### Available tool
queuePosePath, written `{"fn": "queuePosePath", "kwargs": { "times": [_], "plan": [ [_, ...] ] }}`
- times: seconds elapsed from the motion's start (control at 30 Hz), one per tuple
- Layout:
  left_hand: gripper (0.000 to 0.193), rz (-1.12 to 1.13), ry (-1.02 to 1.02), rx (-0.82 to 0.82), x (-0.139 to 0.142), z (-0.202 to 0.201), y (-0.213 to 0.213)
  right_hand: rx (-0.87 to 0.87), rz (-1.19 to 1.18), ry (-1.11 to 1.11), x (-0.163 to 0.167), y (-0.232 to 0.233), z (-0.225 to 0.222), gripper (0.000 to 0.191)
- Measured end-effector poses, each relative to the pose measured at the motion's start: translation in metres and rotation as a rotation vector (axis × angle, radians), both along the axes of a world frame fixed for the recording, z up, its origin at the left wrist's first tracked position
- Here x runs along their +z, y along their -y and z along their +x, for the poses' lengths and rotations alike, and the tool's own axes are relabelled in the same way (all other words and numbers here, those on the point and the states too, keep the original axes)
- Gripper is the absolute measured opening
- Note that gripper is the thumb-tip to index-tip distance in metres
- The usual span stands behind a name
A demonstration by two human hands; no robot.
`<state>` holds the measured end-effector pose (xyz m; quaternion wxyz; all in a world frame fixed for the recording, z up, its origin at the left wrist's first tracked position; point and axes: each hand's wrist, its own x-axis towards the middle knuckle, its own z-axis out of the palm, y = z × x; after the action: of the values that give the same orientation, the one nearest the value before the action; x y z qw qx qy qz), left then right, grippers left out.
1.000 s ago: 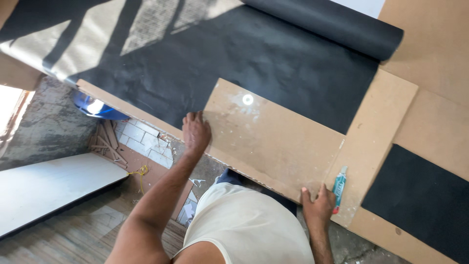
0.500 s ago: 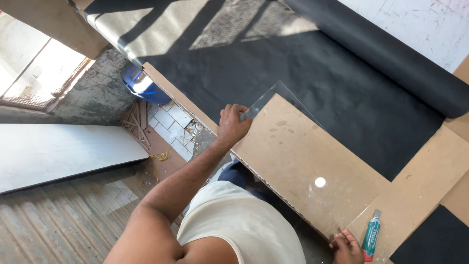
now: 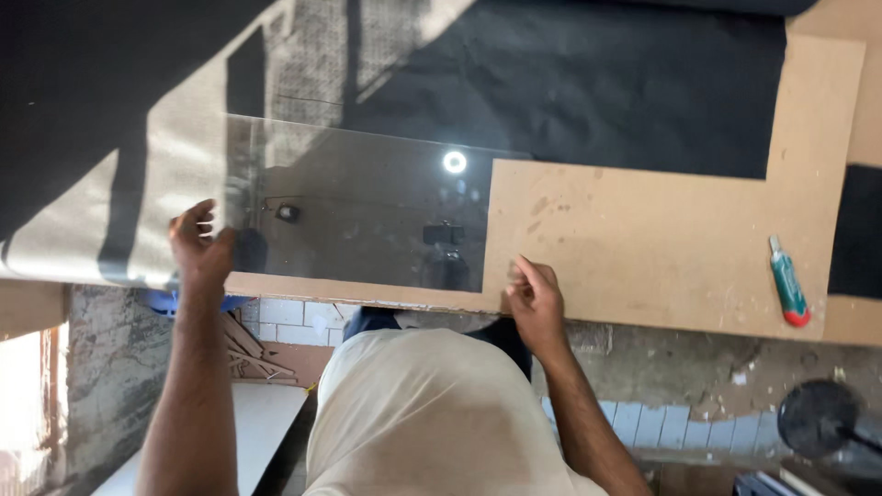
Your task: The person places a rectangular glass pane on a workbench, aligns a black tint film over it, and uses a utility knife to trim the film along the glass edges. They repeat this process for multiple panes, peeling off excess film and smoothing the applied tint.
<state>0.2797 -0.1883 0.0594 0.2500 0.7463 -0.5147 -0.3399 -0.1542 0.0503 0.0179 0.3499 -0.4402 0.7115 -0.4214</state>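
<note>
While the clear glass pane is gripped at its left edge by the left hand, whose fingers are curled around that edge, it lies flat, partly over the black sheet material and partly along the near strip of the brown fibreboard panel. Its near right corner is met by the right hand, the fingertips pressed together in a pinch there. The pane is judged to be positioned but not yet released; a green-handled cutter lies untouched on the panel, well apart to the right.
</note>
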Motion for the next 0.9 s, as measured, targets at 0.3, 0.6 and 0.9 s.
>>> {"fn": "queuePosePath", "kwargs": {
  "times": [0.3,0.6,0.9],
  "plan": [
    [0.056,-0.057,-0.049,-0.186,-0.053,0.102,0.022,-0.083,0.028,-0.205,-0.016,0.034,0.102,0.055],
    [0.060,-0.259,0.100,-0.464,-0.078,0.117,0.006,-0.209,0.064,-0.293,-0.027,0.031,0.113,0.055],
    [0.079,-0.182,0.242,-0.603,-0.073,0.144,-0.008,-0.305,0.079,-0.455,-0.016,0.019,0.116,0.048]
  ]
}}
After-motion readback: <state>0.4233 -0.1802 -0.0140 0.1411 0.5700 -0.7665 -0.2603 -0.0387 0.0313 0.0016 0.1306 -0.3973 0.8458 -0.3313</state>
